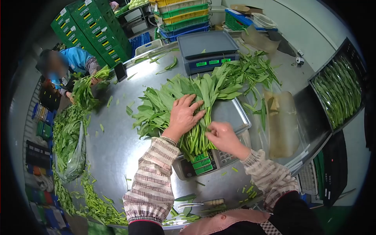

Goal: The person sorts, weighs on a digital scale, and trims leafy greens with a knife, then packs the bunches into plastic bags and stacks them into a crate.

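Leafy green stalks (pixel 156 105) lie heaped on a digital scale (pixel 239 113), their cut ends toward me over its lit display. My left hand (pixel 186 115) rests on top of the leaves with its fingers spread. At the right edge of the bunch, my right hand (pixel 224 137) has its fingers closed by the stems; what they hold, if anything, is too small to make out. Behind the bunch stands a second scale (pixel 207 43) with a grey plate and green digits.
A co-worker (pixel 70 66) at the left holds greens over a long pile (pixel 68 133). A hooked tool (pixel 213 202) lies at the near edge. To the right are a brown sheet (pixel 280 129) and a crate of bagged greens (pixel 337 92). Green crates (pixel 94 29) are stacked behind.
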A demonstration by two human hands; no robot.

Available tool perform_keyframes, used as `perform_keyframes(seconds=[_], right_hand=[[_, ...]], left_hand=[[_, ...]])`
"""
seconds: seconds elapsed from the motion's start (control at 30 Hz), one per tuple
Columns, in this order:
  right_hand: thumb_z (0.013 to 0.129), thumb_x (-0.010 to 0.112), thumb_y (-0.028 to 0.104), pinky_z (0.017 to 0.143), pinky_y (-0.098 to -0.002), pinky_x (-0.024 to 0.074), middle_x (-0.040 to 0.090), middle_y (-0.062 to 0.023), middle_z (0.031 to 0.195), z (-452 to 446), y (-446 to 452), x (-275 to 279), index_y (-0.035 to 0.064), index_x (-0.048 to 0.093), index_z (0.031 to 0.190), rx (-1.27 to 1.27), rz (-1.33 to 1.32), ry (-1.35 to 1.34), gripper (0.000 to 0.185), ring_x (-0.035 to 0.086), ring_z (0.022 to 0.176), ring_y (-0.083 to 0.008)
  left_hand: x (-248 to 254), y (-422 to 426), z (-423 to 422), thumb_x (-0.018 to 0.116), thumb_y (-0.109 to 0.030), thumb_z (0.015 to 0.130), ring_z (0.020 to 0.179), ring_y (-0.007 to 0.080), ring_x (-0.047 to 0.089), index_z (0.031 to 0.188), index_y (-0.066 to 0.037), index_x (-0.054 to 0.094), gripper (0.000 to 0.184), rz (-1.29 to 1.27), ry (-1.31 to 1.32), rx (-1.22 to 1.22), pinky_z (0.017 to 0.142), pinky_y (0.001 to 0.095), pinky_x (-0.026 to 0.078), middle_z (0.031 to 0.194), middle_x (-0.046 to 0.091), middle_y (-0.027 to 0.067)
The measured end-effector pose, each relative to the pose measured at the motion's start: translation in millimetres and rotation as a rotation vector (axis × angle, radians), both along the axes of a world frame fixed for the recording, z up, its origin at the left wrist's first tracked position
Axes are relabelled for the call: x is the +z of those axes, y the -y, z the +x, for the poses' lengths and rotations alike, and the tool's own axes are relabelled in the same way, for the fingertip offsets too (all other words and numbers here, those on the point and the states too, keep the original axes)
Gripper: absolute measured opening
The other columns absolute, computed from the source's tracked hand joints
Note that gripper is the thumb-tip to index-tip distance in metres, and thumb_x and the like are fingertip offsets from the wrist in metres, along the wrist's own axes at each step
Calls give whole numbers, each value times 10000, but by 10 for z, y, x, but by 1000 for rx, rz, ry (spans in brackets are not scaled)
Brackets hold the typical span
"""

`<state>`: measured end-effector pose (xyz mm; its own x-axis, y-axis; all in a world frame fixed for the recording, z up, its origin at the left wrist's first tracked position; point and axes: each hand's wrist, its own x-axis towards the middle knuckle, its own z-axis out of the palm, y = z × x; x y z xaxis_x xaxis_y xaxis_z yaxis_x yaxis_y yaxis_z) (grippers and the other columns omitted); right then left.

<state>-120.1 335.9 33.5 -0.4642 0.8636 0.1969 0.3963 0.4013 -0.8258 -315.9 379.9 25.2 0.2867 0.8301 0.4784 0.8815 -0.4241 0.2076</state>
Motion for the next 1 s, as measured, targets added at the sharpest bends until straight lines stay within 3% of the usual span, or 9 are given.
perform_keyframes(seconds=[0.13,0.23,0.33,0.4,0.47,0.6,0.83,0.9,1.0], right_hand=[[824,670,161,529,-333,454,585,-89,645,349,538,42,39,637,845,587,-180,13,128,568,549,-205],[860,658,228,531,-330,469,591,-83,634,655,1129,-152,68,660,872,1132,-149,327,160,571,543,-167],[843,690,199,537,-327,474,597,-88,666,897,791,65,52,662,931,678,-462,254,174,581,577,-170],[816,723,139,523,-325,467,612,-86,730,1031,690,229,13,652,966,164,-333,68,209,587,594,-173],[739,776,135,646,-378,520,631,-114,850,1137,683,236,26,644,1015,-42,-227,108,326,628,720,-273],[664,803,206,794,-403,504,590,-165,1048,1661,476,-111,-10,563,1143,-560,478,307,578,599,934,-320],[706,757,330,662,-456,516,640,-186,800,2257,416,-1079,-17,615,952,-441,60,895,449,638,728,-384],[703,766,314,628,-460,513,640,-166,727,2038,640,-671,-2,632,881,-332,58,956,387,634,660,-378],[702,773,301,619,-445,509,643,-141,719,1760,948,-302,19,645,828,-405,68,623,334,643,661,-344]], left_hand=[[-59,1,-26,635,-375,863,1192,311,493,1128,-166,678,341,22,-2,14,972,434,391,1252,573,121],[-81,-22,-37,646,-356,858,1187,315,499,1121,-160,683,330,22,-15,-6,972,436,396,1243,579,125],[2,15,-43,653,-337,855,1194,324,494,1124,-152,680,328,30,17,14,973,445,396,1255,573,128],[80,100,-57,662,-322,853,1215,321,485,1135,-135,671,339,68,17,55,981,440,393,1275,565,123],[237,218,-42,662,-319,854,1229,317,477,1142,-125,664,347,119,13,107,991,435,388,1287,560,119],[458,771,-187,712,-181,806,1052,307,564,1078,-60,656,303,315,220,273,892,396,446,1116,620,125],[272,1528,-285,729,-97,770,735,215,581,921,-37,681,169,127,347,486,644,317,478,803,606,63],[225,1554,-218,739,-110,758,690,197,577,914,-55,686,174,143,297,439,600,300,476,782,585,49],[192,1488,-34,743,-158,736,678,236,565,855,-57,665,174,154,120,381,569,346,469,775,559,55]])
